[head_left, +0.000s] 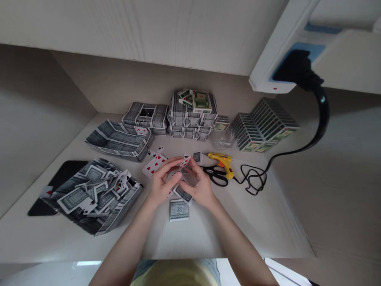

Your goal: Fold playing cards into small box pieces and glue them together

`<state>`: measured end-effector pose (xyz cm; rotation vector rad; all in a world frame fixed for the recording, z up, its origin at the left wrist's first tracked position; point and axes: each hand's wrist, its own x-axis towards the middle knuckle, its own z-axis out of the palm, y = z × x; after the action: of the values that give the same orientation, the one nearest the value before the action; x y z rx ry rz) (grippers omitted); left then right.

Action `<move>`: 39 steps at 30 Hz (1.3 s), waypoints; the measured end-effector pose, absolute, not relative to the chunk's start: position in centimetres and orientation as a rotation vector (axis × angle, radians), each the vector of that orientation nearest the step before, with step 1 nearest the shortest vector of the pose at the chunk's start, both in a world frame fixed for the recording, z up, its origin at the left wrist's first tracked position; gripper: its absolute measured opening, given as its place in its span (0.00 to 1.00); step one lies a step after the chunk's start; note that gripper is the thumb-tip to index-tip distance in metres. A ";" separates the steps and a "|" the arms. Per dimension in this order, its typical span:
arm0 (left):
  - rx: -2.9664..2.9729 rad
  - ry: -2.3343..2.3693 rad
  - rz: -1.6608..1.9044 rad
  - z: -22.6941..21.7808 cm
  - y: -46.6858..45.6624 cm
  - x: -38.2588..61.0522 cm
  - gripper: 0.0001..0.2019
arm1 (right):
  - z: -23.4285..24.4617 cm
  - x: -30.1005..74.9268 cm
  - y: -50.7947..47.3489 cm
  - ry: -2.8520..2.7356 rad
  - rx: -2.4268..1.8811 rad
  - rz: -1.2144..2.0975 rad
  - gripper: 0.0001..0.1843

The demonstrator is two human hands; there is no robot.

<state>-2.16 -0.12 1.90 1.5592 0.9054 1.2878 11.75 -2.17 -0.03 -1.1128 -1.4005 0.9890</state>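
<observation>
At twelve o'clock, boxes bore unreadable labels; left hand and right hand fingers gripped a part-hidden red-pipped card.

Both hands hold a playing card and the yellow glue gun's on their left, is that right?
Not quite: the left hand and right hand do hold a playing card, but the head view shows the glue gun on their right, not left.
</observation>
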 end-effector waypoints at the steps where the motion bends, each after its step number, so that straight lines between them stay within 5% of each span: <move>1: 1.515 0.885 1.280 1.7 0.0 -2.2 0.18 | 0.2 11.7 -2.2 -1.343 -1.084 1.036 0.40; 12: 1.248 1.138 1.194 0.5 1.2 -2.1 0.19 | 1.2 12.4 -1.4 -0.982 -1.070 1.354 0.18; 39: 1.176 1.374 1.130 -0.8 1.0 -1.4 0.17 | 0.6 12.2 -0.9 -0.668 -1.286 1.505 0.15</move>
<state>-1.36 1.03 -0.80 1.1763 1.3735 1.1298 12.18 -0.92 0.63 -1.2856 -0.6682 1.5047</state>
